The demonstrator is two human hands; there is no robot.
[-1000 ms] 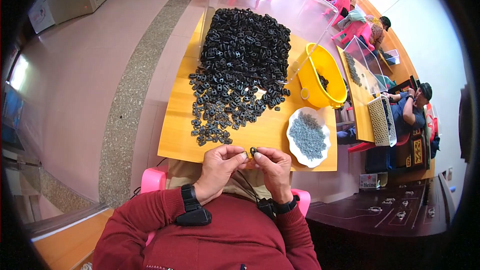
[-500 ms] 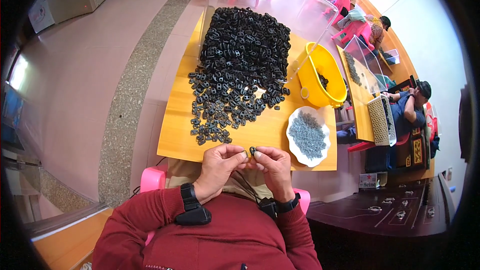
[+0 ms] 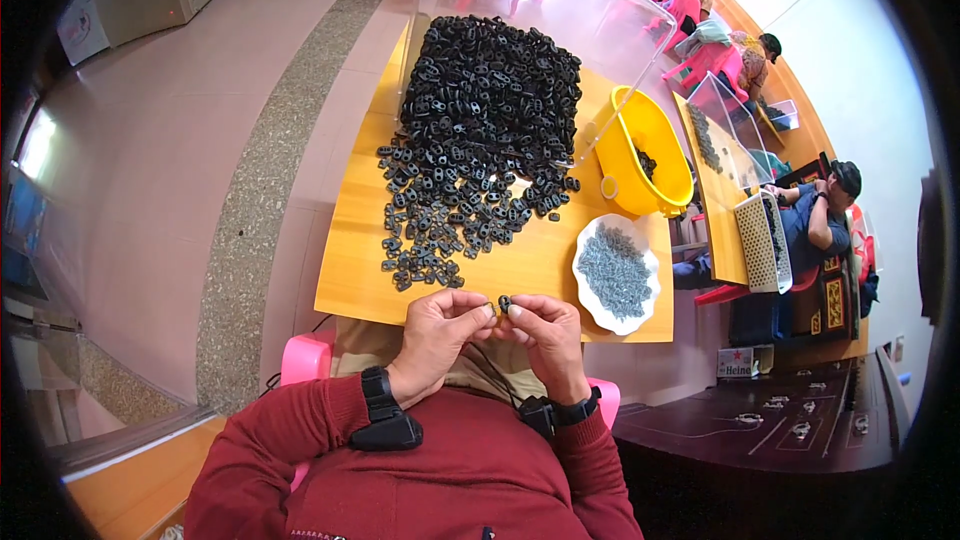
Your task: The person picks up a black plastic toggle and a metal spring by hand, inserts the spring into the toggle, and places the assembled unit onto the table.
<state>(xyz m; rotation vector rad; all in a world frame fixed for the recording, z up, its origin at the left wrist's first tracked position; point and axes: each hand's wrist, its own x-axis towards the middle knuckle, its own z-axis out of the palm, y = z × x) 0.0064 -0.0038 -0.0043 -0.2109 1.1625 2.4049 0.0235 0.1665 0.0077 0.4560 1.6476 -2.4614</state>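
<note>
My left hand (image 3: 438, 332) and my right hand (image 3: 549, 332) meet at the table's near edge, fingertips almost touching. The right thumb and fingers pinch a small black plastic piece (image 3: 504, 301). Pinched in the left fingertips is another small thing, mostly covered by the thumb; its kind does not show. Beyond my hands lies a large heap of black two-holed plastic pieces (image 3: 490, 90), thinning toward me into a loose scatter (image 3: 425, 240). To the right of my hands, a white scalloped bowl (image 3: 611, 323) holds many tiny grey pieces (image 3: 615, 270).
A yellow tub (image 3: 680, 180) with some black pieces inside stands behind the bowl. A clear plastic bin (image 3: 640, 25) lies open around the heap on the wooden table (image 3: 350, 280). At right, a person in dark blue (image 3: 805, 225) sits by another table with a cream basket (image 3: 765, 245).
My hands stay almost in place, with only a slight shift at the fingertips around the small black piece.
</note>
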